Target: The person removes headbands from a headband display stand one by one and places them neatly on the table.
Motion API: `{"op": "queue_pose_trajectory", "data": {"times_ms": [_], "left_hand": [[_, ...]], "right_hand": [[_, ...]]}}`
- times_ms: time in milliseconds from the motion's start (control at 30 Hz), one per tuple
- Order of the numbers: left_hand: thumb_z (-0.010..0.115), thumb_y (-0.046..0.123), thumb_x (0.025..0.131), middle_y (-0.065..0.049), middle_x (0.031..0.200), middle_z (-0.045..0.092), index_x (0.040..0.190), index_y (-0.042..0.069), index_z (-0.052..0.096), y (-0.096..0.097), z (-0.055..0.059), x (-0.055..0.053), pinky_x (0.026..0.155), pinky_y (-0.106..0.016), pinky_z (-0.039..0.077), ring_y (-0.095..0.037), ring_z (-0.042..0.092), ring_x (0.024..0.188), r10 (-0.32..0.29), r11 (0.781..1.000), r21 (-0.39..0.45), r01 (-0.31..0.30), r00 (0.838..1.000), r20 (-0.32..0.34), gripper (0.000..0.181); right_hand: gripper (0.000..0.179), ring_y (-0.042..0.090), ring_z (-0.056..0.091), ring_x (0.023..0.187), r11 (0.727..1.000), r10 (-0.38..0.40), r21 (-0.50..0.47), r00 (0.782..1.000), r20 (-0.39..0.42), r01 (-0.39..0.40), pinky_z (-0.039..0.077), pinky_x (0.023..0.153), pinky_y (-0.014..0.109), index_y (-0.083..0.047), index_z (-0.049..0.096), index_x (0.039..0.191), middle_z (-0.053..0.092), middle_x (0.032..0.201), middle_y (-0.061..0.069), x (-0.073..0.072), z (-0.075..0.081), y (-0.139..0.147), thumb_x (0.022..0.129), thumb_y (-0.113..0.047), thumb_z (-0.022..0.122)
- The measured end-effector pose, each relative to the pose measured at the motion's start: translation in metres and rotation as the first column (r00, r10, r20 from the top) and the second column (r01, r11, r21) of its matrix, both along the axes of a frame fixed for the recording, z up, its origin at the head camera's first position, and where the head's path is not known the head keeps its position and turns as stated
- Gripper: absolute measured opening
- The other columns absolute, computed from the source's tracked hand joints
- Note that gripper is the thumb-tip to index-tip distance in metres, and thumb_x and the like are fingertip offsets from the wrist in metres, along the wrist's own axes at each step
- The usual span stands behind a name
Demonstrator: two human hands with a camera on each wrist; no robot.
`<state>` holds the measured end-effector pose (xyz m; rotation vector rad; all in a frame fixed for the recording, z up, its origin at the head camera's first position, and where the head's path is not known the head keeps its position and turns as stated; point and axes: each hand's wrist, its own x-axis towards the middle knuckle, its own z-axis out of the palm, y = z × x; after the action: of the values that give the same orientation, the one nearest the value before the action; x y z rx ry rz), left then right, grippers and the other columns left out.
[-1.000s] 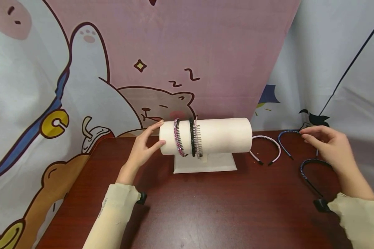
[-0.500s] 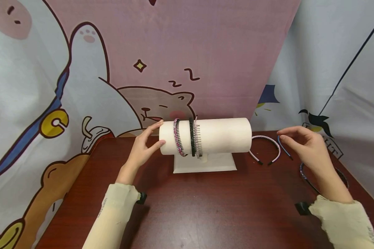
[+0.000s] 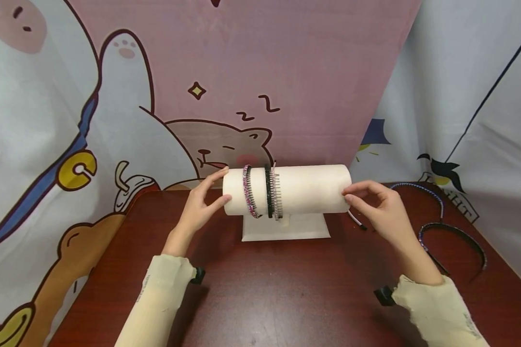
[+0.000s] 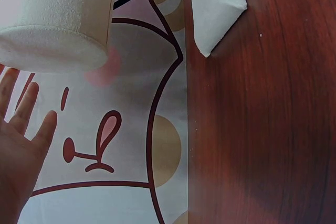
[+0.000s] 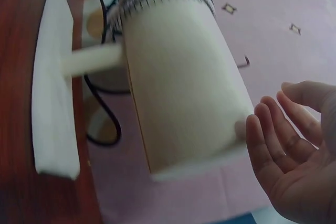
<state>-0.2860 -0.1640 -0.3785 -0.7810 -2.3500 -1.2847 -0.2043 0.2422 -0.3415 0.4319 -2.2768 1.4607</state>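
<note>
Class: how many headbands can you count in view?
6. On the roll: a pink band; a black band; a pale band. To its right: a white band, mostly hidden by the right hand; a blue band; a dark band. More may be hidden.

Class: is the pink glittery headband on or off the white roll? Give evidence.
On. The pink glittery headband curves over the white roll, near the left hand.
</note>
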Motion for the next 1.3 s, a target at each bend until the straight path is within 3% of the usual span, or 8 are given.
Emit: {"op": "queue_pose_trajectory", "data": {"times_ms": [233, 367, 467, 633, 867, 1300], "left_hand": [[0.071, 0.005, 0.089, -0.006, 0.155, 0.046, 0.146, 0.015, 0.050, 0.003, 0.004, 0.004, 0.115, -0.057, 0.034, -0.028, 0.044, 0.143, -0.010, 1.000, 0.016, 0.010, 1.000, 0.003, 0.061], [0.069, 0.003, 0.089, -0.013, 0.154, 0.047, 0.144, 0.006, 0.050, 0.008, 0.020, 0.018, 0.115, -0.059, 0.034, -0.032, 0.044, 0.142, -0.010, 1.000, 0.016, 0.009, 1.000, 0.015, 0.058], [0.069, 0.003, 0.090, -0.014, 0.153, 0.048, 0.143, 0.004, 0.051, 0.011, 0.030, 0.026, 0.114, -0.058, 0.035, -0.032, 0.045, 0.142, -0.011, 1.000, 0.013, 0.011, 1.000, 0.023, 0.057], [0.069, 0.003, 0.090, -0.013, 0.154, 0.047, 0.144, 0.005, 0.051, 0.011, 0.031, 0.028, 0.114, -0.059, 0.035, -0.032, 0.045, 0.142, -0.019, 1.000, 0.022, 0.018, 0.999, 0.027, 0.057], [0.068, 0.003, 0.090, -0.014, 0.154, 0.047, 0.144, 0.006, 0.051, 0.011, 0.029, 0.026, 0.114, -0.059, 0.035, -0.032, 0.045, 0.142, -0.022, 0.999, 0.025, 0.021, 1.000, 0.020, 0.057], [0.068, 0.004, 0.091, -0.012, 0.154, 0.047, 0.144, 0.006, 0.050, 0.012, 0.029, 0.028, 0.114, -0.059, 0.034, -0.032, 0.045, 0.142, -0.017, 1.000, 0.026, 0.016, 1.000, 0.022, 0.056]], "right_hand": [[0.012, 0.002, 0.068, 0.077, 0.995, 0.075, -0.064, 0.997, 0.004, -0.075, 0.054, 0.069, 0.015, 0.000, 0.071, 0.102, 0.071, 0.090, -0.020, -0.004, -0.009, -0.035, 0.090, -0.003, 0.071], [0.011, 0.003, 0.070, 0.077, 0.990, 0.105, -0.091, 0.994, 0.003, -0.105, 0.057, 0.072, 0.018, -0.001, 0.071, 0.100, 0.072, 0.089, -0.015, -0.004, -0.016, -0.054, 0.089, -0.003, 0.072], [0.010, 0.001, 0.069, 0.081, 0.988, 0.129, -0.090, 0.992, 0.008, -0.127, 0.058, 0.073, 0.019, -0.004, 0.072, 0.098, 0.074, 0.091, -0.004, -0.003, -0.022, -0.067, 0.089, -0.004, 0.073], [0.009, -0.002, 0.067, 0.086, 0.988, 0.149, -0.037, 0.989, -0.002, -0.149, 0.057, 0.073, 0.018, -0.007, 0.073, 0.098, 0.075, 0.095, 0.010, -0.002, -0.037, -0.084, 0.088, -0.007, 0.074], [0.013, -0.002, 0.068, 0.089, 0.988, 0.150, -0.035, 0.989, 0.006, -0.150, 0.059, 0.074, 0.021, -0.010, 0.075, 0.101, 0.076, 0.099, 0.008, -0.002, -0.049, -0.096, 0.089, -0.007, 0.074], [0.016, 0.005, 0.071, 0.092, 0.987, 0.161, -0.001, 0.984, 0.082, -0.161, 0.061, 0.075, 0.026, -0.009, 0.072, 0.105, 0.077, 0.103, 0.007, -0.002, -0.058, -0.105, 0.089, -0.008, 0.074]]}}
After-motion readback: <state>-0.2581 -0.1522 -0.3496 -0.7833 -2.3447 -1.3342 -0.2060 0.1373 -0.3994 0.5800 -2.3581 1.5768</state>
